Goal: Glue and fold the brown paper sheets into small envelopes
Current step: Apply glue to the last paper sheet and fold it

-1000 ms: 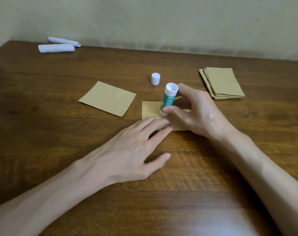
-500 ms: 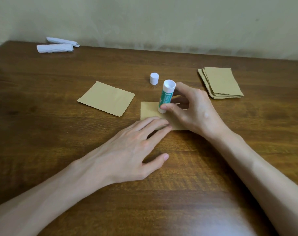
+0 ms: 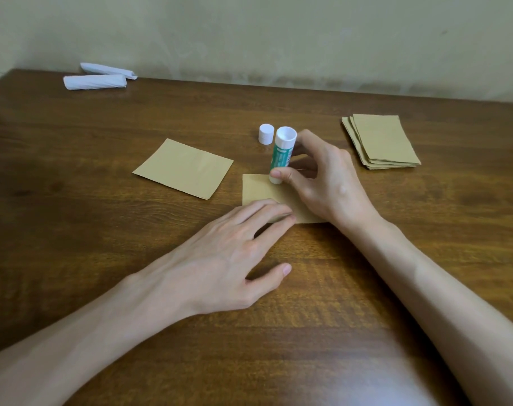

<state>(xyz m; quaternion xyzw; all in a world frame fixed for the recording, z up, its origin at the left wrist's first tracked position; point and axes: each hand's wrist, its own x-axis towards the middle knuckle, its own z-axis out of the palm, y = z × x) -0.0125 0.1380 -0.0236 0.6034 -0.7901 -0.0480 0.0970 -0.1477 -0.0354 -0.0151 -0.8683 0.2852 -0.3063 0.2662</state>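
Two white rolled paper bundles (image 3: 98, 77) are lying at the far left of the wooden tabletop (image 3: 73, 200), side by side, their long axes running roughly left to right. One single brown sheet (image 3: 183, 168) is lying flat left of centre, turned at a slant so that one corner is pointing toward the near edge. The left hand (image 3: 217, 256) is being held flat and spread, its fingertips (image 3: 284, 213) pressing down the near left part of one folded brown piece (image 3: 258, 190) at the centre. One white cap (image 3: 266, 134) is standing upright just beyond that piece. One glue stick (image 3: 281, 153), green-bodied with white ends, is being gripped by the right hand (image 3: 322, 177) between thumb and fingers; its long axis is nearly vertical, tilted slightly right at the top, with its lower end touching the far edge of the folded piece. Print is visible on its label but cannot be read. At the right, one fanned stack of brown sheets (image 3: 381, 142) is lying well apart from the hands; the count of sheets in it cannot be told.
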